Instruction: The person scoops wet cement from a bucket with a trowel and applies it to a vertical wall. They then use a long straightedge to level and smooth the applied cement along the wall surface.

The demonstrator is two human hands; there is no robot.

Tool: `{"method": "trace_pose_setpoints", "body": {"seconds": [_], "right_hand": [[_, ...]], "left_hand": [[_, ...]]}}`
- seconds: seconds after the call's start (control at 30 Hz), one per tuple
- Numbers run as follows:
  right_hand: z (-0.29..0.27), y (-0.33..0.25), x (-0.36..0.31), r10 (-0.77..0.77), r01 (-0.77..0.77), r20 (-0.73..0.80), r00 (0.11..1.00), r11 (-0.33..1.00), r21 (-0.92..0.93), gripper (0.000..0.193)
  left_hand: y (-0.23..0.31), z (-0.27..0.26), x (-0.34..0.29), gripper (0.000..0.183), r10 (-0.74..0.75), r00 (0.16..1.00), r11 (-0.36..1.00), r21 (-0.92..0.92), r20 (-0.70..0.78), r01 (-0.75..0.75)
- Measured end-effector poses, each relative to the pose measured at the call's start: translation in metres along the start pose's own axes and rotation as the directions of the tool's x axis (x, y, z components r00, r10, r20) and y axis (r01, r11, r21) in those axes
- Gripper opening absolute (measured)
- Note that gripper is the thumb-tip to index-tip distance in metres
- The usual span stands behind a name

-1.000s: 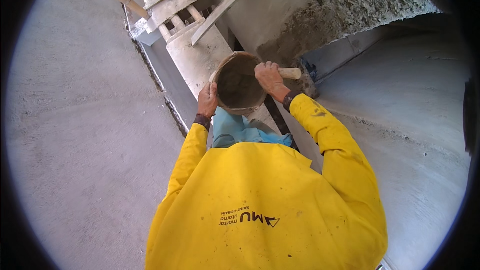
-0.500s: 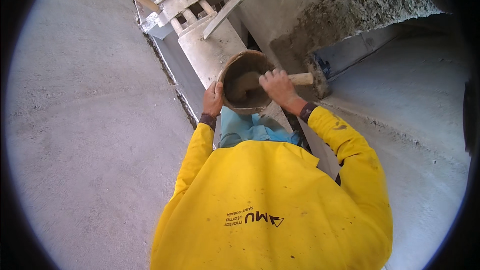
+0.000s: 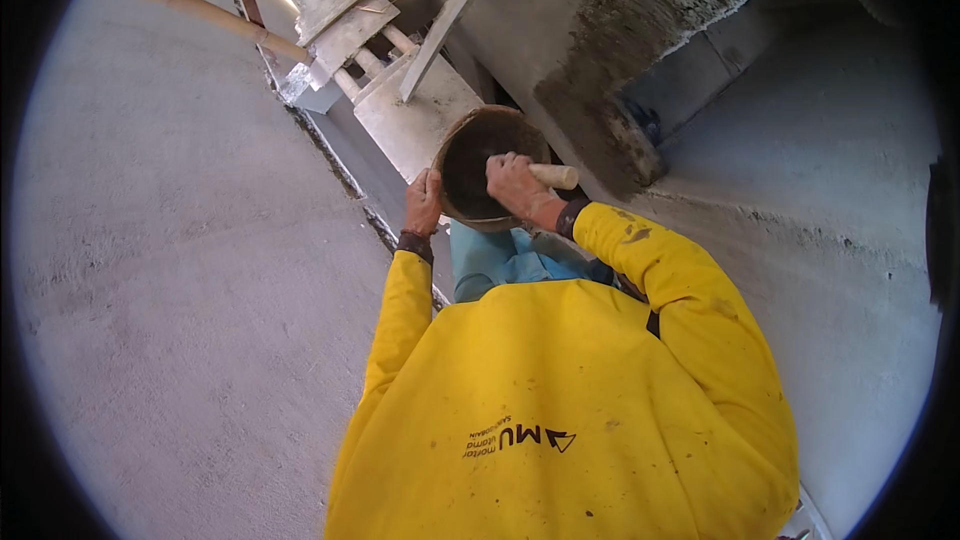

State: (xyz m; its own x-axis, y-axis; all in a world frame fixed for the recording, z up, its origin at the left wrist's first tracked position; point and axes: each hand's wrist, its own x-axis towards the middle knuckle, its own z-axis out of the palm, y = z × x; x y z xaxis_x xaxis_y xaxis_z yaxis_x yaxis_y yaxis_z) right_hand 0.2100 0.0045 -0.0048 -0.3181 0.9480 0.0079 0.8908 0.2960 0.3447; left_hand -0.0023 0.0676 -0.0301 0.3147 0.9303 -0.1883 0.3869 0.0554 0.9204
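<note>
The broad grey cement surface [image 3: 170,270] fills the left half of the frame, and a second rendered face [image 3: 820,240] fills the right. Between them, at upper centre, a rough wet mortar patch [image 3: 640,50] coats one concrete block edge.

One person in a yellow long-sleeved top [image 3: 560,410] occupies the lower centre. One round mortar pan [image 3: 490,165] sits just above the sleeves, centre frame, dark inside.

Change noted: since half a second ago the pan and both hands have held the same relation, but the right hand has moved deeper over the pan's mouth; in my judgement mortar is being gathered from the pan.

Left hand [image 3: 424,202]: fingers curled on the pan's left rim, steadying it. Right hand [image 3: 515,185]: fingers closed round one pale wooden handle [image 3: 556,176]; the tool's blade is hidden inside the pan.

Count: two hands, one pan, one handled tool, one loose plank [image 3: 445,25] at upper centre.
</note>
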Motion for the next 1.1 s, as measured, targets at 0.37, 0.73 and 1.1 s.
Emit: {"method": "trace_pose_setpoints", "body": {"seconds": [0.37, 0.73, 1.1], "right_hand": [[-0.004, 0.035, 0.009, 0.145, -0.145, 0.004, 0.989, 0.989, -0.009, 0.014], [0.007, 0.080, -0.010, -0.037, 0.053, 0.208, 0.977, 0.996, -0.072, 0.016], [0.024, 0.078, -0.067, -0.195, -0.148, 0.394, 0.898, 0.710, 0.688, 0.028]], "left_hand": [[0.012, 0.024, 0.004, 0.045, 0.028, 0.999, 0.999, -0.018, -0.033, -0.028], [0.034, 0.042, -0.008, 0.045, 0.034, 0.999, 0.988, 0.149, -0.029, -0.029], [0.036, 0.041, -0.027, 0.040, 0.068, 0.998, 0.992, 0.110, -0.007, -0.067]]}}
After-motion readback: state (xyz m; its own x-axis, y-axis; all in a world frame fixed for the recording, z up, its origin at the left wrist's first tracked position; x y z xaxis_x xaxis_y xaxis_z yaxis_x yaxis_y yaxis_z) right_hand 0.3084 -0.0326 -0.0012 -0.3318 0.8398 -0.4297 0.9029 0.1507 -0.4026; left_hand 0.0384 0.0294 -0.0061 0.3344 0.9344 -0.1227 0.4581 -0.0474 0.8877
